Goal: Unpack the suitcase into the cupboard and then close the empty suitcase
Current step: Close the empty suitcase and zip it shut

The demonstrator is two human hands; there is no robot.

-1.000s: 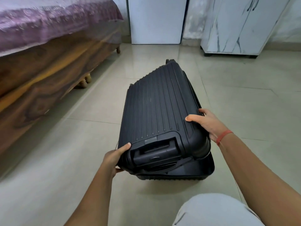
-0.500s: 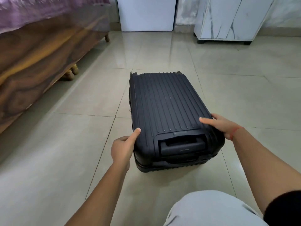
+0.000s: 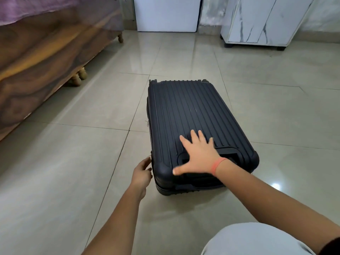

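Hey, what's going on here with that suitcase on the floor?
A person has a black ribbed hard-shell suitcase lying flat and closed on the tiled floor. The right hand presses flat on its lid near the handle end, fingers spread. The left hand is at the suitcase's left edge by a zip pull; whether it pinches it is unclear. A white marble-pattern cupboard stands beyond.
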